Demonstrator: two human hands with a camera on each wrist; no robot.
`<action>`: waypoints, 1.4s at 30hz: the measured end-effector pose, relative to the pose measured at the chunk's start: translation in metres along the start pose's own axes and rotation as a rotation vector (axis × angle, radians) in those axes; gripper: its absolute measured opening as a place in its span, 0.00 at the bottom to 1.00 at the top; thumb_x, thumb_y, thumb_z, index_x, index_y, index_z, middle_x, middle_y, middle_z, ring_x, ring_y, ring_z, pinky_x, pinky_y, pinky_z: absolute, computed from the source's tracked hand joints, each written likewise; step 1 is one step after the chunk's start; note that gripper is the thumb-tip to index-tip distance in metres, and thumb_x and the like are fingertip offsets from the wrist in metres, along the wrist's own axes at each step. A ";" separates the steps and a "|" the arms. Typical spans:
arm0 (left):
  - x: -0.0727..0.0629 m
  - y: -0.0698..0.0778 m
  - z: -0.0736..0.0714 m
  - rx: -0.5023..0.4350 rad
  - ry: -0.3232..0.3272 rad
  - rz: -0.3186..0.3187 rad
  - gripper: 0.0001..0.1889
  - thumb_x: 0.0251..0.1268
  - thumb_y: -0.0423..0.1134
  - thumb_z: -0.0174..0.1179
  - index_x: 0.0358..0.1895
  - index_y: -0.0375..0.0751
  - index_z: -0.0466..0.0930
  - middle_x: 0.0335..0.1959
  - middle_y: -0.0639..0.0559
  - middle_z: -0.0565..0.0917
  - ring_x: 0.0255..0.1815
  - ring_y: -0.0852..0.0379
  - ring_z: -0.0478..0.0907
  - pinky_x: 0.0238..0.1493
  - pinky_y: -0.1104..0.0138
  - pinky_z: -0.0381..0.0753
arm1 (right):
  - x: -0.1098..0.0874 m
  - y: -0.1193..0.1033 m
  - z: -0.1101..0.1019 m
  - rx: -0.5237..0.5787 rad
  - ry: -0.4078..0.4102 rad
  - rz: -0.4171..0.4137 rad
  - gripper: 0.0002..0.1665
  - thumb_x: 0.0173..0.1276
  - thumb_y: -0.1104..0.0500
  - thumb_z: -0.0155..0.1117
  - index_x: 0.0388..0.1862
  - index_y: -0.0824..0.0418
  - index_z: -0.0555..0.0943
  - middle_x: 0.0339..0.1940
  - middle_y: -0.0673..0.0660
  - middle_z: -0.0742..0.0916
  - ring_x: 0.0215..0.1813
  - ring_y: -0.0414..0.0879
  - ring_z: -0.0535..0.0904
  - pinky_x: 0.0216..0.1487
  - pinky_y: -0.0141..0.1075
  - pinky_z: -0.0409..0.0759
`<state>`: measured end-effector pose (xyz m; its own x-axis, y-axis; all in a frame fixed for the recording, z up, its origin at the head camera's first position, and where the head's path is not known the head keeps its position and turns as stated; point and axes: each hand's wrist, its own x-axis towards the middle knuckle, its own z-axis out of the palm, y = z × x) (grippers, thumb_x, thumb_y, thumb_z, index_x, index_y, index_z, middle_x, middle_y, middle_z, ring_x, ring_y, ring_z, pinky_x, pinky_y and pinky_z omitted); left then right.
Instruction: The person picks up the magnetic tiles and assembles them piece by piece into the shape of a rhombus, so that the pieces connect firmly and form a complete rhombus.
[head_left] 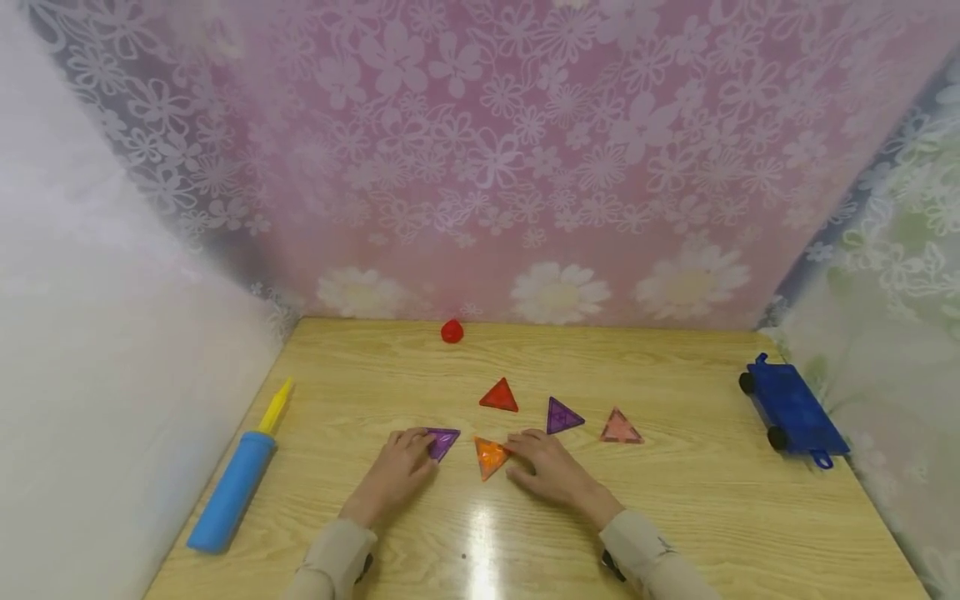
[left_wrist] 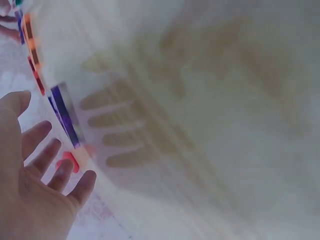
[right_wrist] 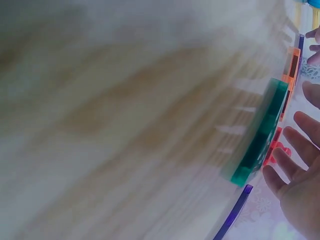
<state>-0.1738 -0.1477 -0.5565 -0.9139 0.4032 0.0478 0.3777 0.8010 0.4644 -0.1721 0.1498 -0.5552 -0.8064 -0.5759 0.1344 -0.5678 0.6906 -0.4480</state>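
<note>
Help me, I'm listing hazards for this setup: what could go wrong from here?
The right hand could nudge the orange triangular tile, being right beside it. The green tile might be overlooked: the right wrist view shows it near that hand, but the head view doesn't. The blue wheeled toy, close to the right edge of the table, could perhaps be knocked off.

A pink back wall (head_left: 480,208) rises behind the pale, wood-grained surface (head_left: 690,517), its covering printed with white flower outlines and, low down, a row of large daisies (head_left: 558,292) just above the surface's far edge. Side walls flank it – the left wall (head_left: 97,350) mostly plain and whitish, the right wall (head_left: 911,275) pale with white blossoms and green patches – while greyish bands of the floral print run down near both corners. A bright reflection (head_left: 482,558) streaks the surface's near part.
</note>
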 end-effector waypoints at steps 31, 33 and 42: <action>0.036 -0.016 -0.011 -0.054 -0.103 0.002 0.30 0.53 0.42 0.69 0.62 0.38 0.74 0.59 0.43 0.77 0.61 0.43 0.70 0.58 0.45 0.65 | 0.030 -0.013 0.015 0.008 -0.018 0.101 0.35 0.61 0.42 0.66 0.59 0.63 0.77 0.55 0.60 0.80 0.57 0.58 0.71 0.55 0.54 0.70; 0.037 -0.016 -0.010 -0.056 -0.105 0.009 0.30 0.53 0.41 0.69 0.61 0.38 0.74 0.58 0.42 0.77 0.60 0.43 0.70 0.58 0.44 0.66 | 0.031 -0.013 0.016 -0.005 -0.024 0.102 0.35 0.60 0.41 0.66 0.58 0.63 0.77 0.54 0.59 0.79 0.55 0.55 0.71 0.53 0.52 0.70; 0.037 -0.019 -0.008 -0.046 -0.097 0.017 0.30 0.52 0.42 0.70 0.61 0.39 0.75 0.57 0.42 0.77 0.60 0.42 0.70 0.57 0.44 0.68 | 0.032 -0.017 0.015 -0.001 -0.022 0.113 0.31 0.60 0.44 0.68 0.55 0.63 0.79 0.51 0.57 0.79 0.51 0.53 0.70 0.49 0.48 0.70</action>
<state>-0.2155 -0.1517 -0.5564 -0.8877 0.4596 -0.0284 0.3841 0.7732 0.5046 -0.1861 0.1131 -0.5570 -0.8616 -0.5036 0.0634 -0.4733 0.7521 -0.4586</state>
